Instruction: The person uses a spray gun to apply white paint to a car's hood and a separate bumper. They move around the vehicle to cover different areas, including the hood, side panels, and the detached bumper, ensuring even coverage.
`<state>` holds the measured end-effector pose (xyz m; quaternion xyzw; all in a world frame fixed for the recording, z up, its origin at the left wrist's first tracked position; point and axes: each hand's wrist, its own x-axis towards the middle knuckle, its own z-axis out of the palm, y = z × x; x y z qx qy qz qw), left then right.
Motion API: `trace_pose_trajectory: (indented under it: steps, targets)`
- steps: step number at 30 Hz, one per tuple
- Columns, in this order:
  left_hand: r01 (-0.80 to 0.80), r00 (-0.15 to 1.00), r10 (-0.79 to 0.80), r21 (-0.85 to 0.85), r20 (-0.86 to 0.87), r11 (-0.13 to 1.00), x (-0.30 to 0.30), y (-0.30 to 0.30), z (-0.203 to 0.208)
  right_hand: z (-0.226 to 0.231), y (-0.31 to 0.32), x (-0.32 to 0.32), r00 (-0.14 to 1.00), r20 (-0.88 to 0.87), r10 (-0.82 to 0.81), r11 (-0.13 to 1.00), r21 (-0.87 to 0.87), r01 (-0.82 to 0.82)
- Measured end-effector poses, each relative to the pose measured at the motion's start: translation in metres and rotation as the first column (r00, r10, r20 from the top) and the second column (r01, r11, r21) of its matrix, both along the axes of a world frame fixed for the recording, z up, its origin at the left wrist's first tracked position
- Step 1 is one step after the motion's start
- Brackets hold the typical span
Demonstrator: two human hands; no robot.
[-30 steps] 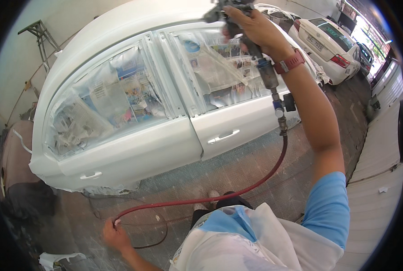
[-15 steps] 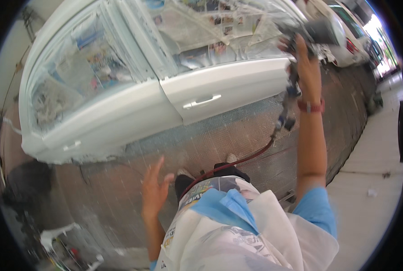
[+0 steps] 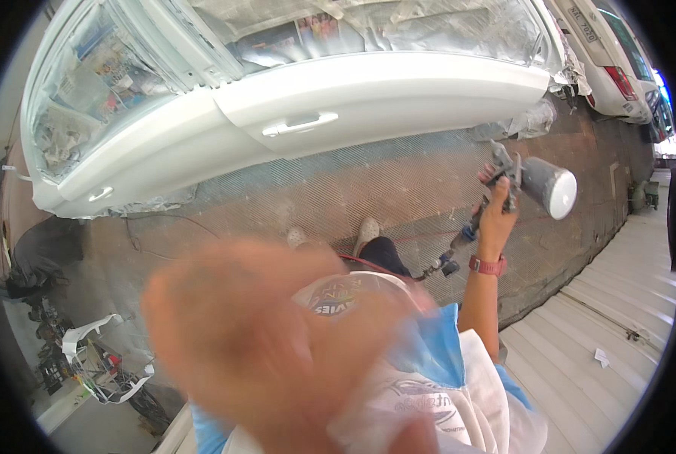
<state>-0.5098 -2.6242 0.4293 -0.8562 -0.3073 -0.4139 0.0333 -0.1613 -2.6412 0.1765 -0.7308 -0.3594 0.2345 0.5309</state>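
My right hand grips a paint spray gun by its handle, off to the right and away from the car. The gun's dark cup tilts to the right, its pale lid showing. From the handle hangs an air fitting with a red hose running toward my body. Close to the camera, my left hand is large and smeared by motion, its fingers unclear. Ahead stands a white car side with a door handle; newspaper and plastic sheeting cover its windows.
Another white car with a red tail light is at the far right. At the lower left lie a white bumper-like frame and a wheel. A dark covered shape sits on the left. Corrugated pale panels border the mat.
My right hand has lowered the spray gun away from the masked window. My left hand has risen from beside my body to near the camera. The view has shifted, showing the car higher up.
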Motion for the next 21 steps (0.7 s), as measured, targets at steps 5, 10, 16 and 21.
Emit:
trace_pose_trajectory:
  steps: [5, 10, 16, 21]
  targets:
    - [-0.394, 0.82, 0.522, -0.428, 0.235, 0.813, -0.136, 0.128, -0.091, 0.01, -0.036, -0.002, 1.0, 0.008, 0.014, 0.999, 0.03, -0.015]
    - [-0.385, 0.667, 0.697, -0.68, 0.261, 0.623, -0.229, 0.223, -0.117, 0.024, -0.071, -0.047, 0.989, -0.093, -0.116, 0.974, 0.186, 0.131]
    - [0.526, 0.605, -0.16, -0.241, 0.78, 0.815, -0.229, 0.093, -0.088, 0.043, -0.116, -0.141, 0.967, -0.101, -0.236, 0.936, 0.243, 0.254]
    - [0.888, 0.305, -0.572, -0.01, 0.762, 0.46, -0.227, -0.076, -0.025, 0.06, -0.121, -0.197, 0.985, -0.072, -0.157, 0.973, 0.157, 0.167]
